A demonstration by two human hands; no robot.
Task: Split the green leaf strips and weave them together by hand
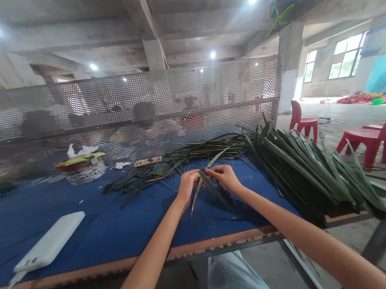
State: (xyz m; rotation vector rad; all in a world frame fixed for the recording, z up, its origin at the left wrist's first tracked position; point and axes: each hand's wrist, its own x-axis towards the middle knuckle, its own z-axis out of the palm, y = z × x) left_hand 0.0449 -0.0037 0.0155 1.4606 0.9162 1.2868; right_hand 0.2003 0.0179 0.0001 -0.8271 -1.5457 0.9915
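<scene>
Over the middle of the blue tabletop, both hands meet around long green leaf strips that cross each other. My left hand is closed, pinching the strips near the crossing. Close beside it, my right hand is closed on the same strips from the other side. One strip end points up and to the right; others hang down below the fingers. The exact fold between the fingertips is too small to make out. Behind the hands lie loose thin leaf scraps.
A thick pile of long green leaves covers the table's right end, overhanging its edge. On the left lie a white power bank with a cable and a woven basket. A perforated metal screen stands behind. Red chairs are at right.
</scene>
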